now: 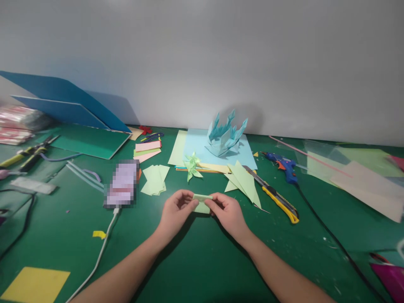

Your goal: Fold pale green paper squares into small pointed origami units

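Observation:
Between my two hands is a small piece of light green paper (pixel 202 207), its top edge folded over. My left hand (pixel 180 207) pinches its left side with thumb and fingers. On the right side, my right hand (pixel 226 210) grips it the same way. Just beyond them stands a folded light green paper flower (pixel 192 165). A stack of light green paper pieces (pixel 155 180) lies to the left of my hands, and larger pointed green paper pieces (pixel 243 181) lie to the right. Farther back, a blue folded-paper piece with several upright points (pixel 223 141) sits on blue sheets.
A yellow utility knife (pixel 280 203) and a blue glue gun (pixel 285 167) with a black cord lie at right. At left are a phone (pixel 122 183) on a white cable, pliers (pixel 36 153) and blue boards (pixel 63 111). A yellow paper square (pixel 35 285) lies near the front.

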A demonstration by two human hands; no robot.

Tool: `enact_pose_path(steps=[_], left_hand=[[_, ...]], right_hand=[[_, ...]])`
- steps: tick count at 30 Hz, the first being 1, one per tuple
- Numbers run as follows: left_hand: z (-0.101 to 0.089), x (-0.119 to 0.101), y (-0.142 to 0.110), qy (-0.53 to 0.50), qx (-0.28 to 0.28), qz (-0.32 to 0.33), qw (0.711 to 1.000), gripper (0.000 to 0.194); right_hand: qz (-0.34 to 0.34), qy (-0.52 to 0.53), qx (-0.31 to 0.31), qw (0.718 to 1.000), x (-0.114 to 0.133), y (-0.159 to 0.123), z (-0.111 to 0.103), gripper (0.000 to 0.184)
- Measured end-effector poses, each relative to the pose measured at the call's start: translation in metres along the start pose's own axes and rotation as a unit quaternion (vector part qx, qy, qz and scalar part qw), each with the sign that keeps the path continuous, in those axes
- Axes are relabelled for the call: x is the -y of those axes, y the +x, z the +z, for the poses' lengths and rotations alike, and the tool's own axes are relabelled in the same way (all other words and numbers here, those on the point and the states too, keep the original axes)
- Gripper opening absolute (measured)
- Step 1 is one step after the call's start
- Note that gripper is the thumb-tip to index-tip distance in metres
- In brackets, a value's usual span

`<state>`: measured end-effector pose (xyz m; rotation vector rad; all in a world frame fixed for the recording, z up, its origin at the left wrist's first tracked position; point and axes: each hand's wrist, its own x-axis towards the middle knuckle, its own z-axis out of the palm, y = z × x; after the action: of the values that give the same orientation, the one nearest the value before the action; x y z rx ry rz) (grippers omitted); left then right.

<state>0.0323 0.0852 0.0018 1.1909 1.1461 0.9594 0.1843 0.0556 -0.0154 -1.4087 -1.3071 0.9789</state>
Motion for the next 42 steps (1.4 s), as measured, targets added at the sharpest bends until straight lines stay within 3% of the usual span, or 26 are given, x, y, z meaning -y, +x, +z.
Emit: enact_pose_path(steps=[4, 16, 23, 31, 42], left_hand=[[0.0016, 0.0018, -0.0001, -0.024, 0.029, -0.01, 0.999, 0.029], [0.0006, 0.0029, 0.0002, -0.023, 0.035, -0.005, 0.999, 0.024], [-0.0002, -0.0017, 0.0, 0.043, -0.016, 0.014, 0.999, 0.021], [-0.0005, -0.0027, -0.0005, 0.033, -0.001, 0.012, 0.999, 0.022], [-0.002, 0.0006, -0.0051, 0.13, -0.016, 0.121, 0.984, 0.013]], right_hand=[[0.011, 0.026, -0.001, 1.0, -0.0005, -0.0001, 0.0003, 0.028], [0.016, 0.011, 0.0, 1.0, 0.0019, -0.0008, -0.0001, 0.027], [0.013, -0.001, 0.033, 0.999, 0.002, -0.0017, 0.0004, 0.027], [0.004, 0.005, 0.042, 0.999, 0.0032, -0.0013, 0.0001, 0.026], [-0.059, 0.038, 0.031, 0.997, 0.0024, -0.0028, 0.0024, 0.016]])
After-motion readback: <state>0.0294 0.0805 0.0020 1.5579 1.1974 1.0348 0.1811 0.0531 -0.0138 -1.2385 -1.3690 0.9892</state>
